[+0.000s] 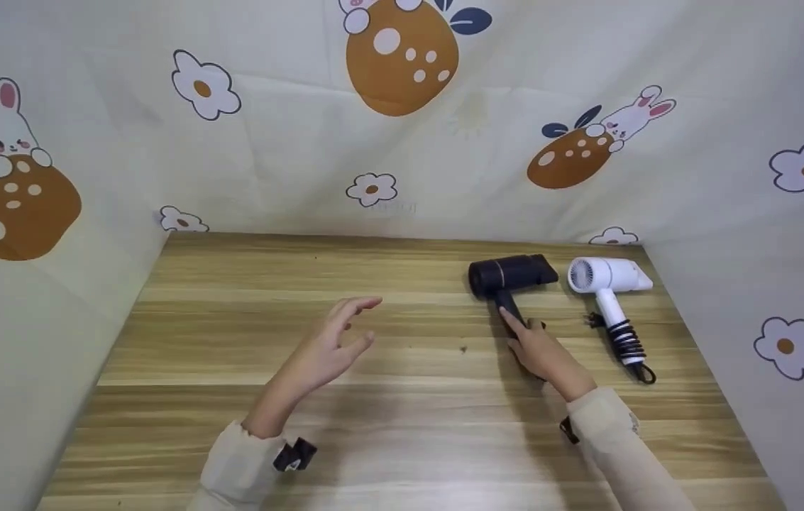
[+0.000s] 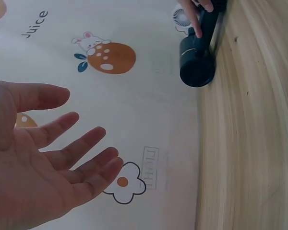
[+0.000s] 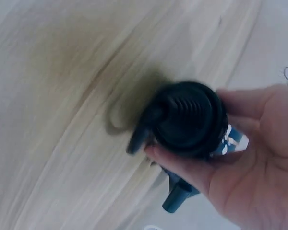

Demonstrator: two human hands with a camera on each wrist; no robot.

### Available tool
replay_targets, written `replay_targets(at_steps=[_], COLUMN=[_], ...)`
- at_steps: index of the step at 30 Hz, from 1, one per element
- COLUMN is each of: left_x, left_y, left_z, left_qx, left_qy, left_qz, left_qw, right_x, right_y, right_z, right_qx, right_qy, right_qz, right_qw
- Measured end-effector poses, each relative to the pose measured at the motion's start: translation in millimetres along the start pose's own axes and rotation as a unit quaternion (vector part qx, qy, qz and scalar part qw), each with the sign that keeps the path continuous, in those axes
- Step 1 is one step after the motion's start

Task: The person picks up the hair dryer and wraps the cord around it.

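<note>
My right hand grips the handle of a black hair dryer on the right side of the table. Its nozzle points right in the head view. In the right wrist view, the thumb and fingers wrap around the handle, whose round end faces the camera. A plug shows just below the fingers there. My left hand hovers over the middle left of the table with fingers spread and nothing in them. The left wrist view shows its palm, well apart from the dryer.
Right of the black dryer lies a white hair dryer, its black cord wound around the handle. The wood-grain table is bordered at the back and sides by a cream cloth printed with rabbits and flowers.
</note>
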State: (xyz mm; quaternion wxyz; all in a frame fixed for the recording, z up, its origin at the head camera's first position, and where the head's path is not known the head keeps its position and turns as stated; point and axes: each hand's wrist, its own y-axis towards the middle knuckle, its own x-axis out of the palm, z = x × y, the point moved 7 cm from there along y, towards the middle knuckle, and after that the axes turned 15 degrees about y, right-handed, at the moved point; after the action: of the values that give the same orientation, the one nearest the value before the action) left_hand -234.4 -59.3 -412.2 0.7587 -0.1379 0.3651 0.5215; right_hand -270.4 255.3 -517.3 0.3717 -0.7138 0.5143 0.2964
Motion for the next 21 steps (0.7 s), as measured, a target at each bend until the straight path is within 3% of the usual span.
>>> replay_targets(at_steps=[4, 7, 12, 15, 21], left_x=[3.3, 6.7, 11.0, 14.9, 26.3], left_y=[8.3, 14.2, 24.5, 29.9, 34.2], left_z=[-1.6, -6.2, -11.6, -16.5, -23.7], left_qx=[0.000, -0.014, 0.000, 0.010, 0.013], left_qy=[0.021, 0.045, 0.109, 0.172, 0.279], left_qz=[-0.032, -0.054, -0.072, -0.082, -0.106], left_qw=[0.9993, 0.9974, 0.9914, 0.9816, 0.9544], right_x=[-8.5, -15.3, -18.4, -22.5, -39.4], right_y=[7.4, 10.0, 8.9, 3.0, -17.3], right_z=[13.9, 20.8, 21.0, 8.8, -43.3], right_qx=[0.047, 0.051, 0.053, 0.044, -0.043], right_qy=[-0.018, -0.031, -0.061, -0.098, -0.174], right_qz=[0.035, 0.057, 0.047, 0.059, 0.145], right_qw=[0.998, 0.997, 0.996, 0.992, 0.973])
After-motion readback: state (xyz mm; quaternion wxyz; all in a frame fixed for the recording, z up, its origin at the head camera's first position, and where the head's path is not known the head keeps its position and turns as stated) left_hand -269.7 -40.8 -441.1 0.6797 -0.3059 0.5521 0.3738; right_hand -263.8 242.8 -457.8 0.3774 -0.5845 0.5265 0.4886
